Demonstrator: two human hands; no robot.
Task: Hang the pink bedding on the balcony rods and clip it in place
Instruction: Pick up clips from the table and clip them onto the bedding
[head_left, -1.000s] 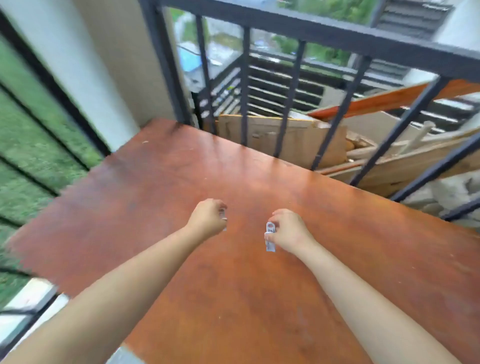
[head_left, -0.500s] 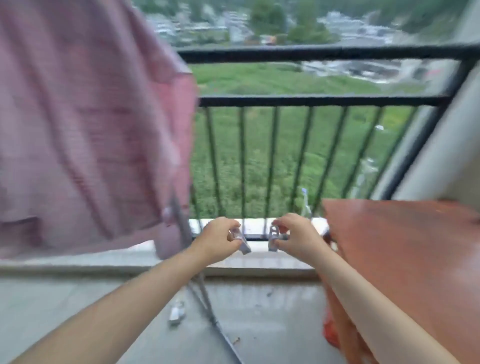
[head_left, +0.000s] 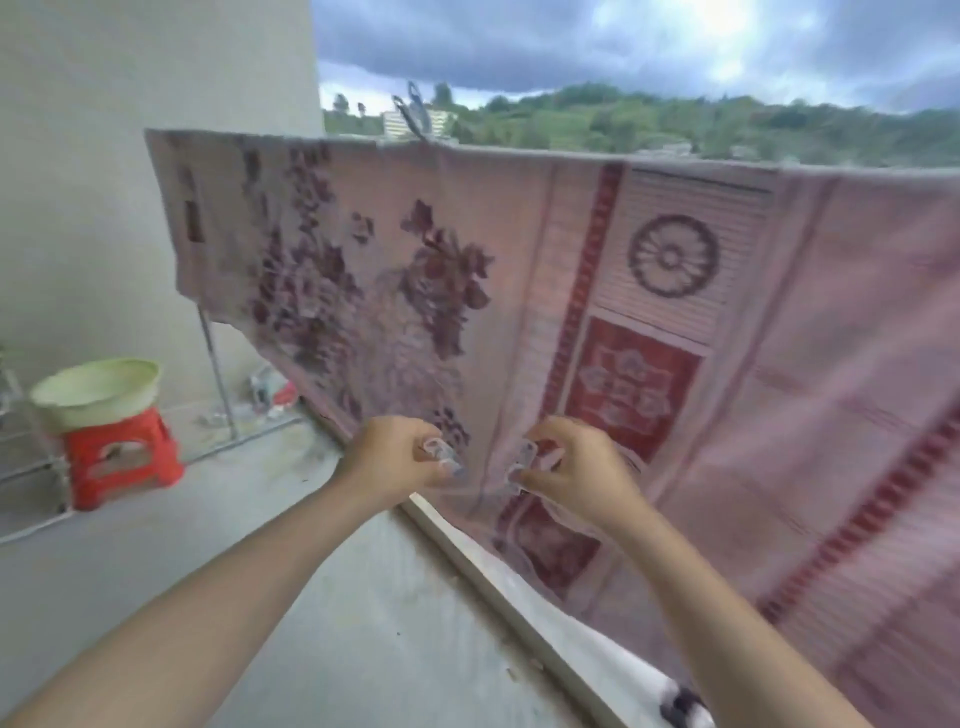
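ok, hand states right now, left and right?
Left hand: pinches a clear clip.
Right hand: pinches another clear clip.

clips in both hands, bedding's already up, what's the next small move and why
Probably raise the left hand and its clear clip to the top edge of the pink bedding and pinch it on. The bedding already hangs over the rod, only one clip shows on that edge, and the right hand holds a second clip ready.

Grey concrete floor, pale wall, red stool bearing a green basin, cloudy sky.
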